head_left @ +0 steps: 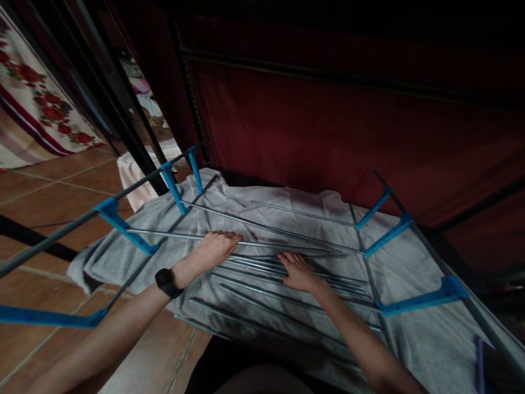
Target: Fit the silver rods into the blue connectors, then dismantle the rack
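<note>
My left hand, with a dark watch on its wrist, is closed around a thin metal rod. The rod's left end meets a blue plastic bracket of the left side frame; its right end lies free above the cloth. My right hand rests over a bundle of loose metal rods, thumb and fingers apart, fingertips touching them. Another rod spans from the left frame to a blue bracket on the right frame. A shorter rod joins the right frame only.
Everything lies on a grey cloth over a tiled floor. A dark red fabric panel stands behind it. Dark metal posts and a floral cloth are at the left. Several loose rods lie nearest my body.
</note>
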`<move>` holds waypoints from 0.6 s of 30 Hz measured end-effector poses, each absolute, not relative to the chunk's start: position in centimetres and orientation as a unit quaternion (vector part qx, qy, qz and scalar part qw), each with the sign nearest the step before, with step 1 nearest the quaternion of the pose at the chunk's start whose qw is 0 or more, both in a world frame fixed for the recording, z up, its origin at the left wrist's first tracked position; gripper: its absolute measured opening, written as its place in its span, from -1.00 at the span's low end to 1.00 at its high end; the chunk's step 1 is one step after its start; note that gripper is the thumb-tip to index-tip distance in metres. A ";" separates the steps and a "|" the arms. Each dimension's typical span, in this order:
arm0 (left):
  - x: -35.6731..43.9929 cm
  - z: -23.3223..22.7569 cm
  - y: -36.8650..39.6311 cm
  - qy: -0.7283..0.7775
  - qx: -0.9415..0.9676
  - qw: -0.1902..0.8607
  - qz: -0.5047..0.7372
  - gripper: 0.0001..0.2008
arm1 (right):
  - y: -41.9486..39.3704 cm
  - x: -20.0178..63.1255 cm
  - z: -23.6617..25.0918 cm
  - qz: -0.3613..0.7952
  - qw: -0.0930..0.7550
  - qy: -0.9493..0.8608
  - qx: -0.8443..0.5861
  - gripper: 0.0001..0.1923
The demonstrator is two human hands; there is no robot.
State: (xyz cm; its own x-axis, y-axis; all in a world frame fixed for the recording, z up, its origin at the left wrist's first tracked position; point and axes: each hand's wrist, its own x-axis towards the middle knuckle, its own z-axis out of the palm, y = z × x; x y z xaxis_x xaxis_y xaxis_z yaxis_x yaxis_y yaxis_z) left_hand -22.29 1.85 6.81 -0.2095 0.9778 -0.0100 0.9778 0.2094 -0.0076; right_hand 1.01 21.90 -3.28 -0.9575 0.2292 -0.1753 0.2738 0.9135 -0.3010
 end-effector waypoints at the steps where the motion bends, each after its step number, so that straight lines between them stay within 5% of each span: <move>1: -22.3 6.9 1.9 0.779 0.628 0.003 -0.006 -0.67 | 22.4 0.4 -3.2 -0.158 0.091 0.977 0.114 -0.23; 8: -23.0 7.5 2.0 0.809 0.588 0.018 -0.007 -0.62 | 21.5 -2.2 -3.5 -0.097 0.132 0.984 0.074 -0.51; 18: -26.6 9.3 0.5 0.844 0.535 -0.035 0.011 -0.49 | 23.1 -3.7 -0.8 -0.097 0.080 0.979 0.160 -0.54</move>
